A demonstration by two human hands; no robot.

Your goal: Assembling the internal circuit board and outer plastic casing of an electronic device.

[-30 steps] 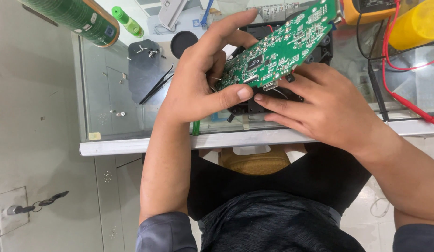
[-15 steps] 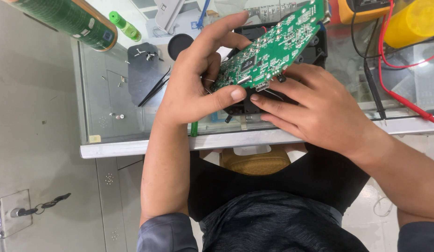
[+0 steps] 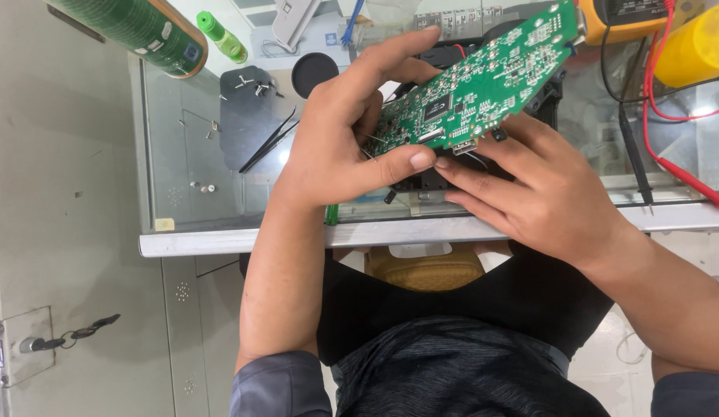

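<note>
both hands pinch a flat green circuit board.

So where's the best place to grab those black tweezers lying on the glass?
Pinch the black tweezers across both arms near the joined upper-right end, coming straight down from above. They lie flat on the glass table, tips spreading toward the lower left, clear of the left hand.

Bench was a glass-topped counter with a pale metal front edge; daylight-like glare fell across the glass at right. Below the top, a grey cabinet front carried a lock with a key and a dark fob hanging from it. Light tiled floor showed at lower right, and a tan woven stool seat sat under the edge.
</note>
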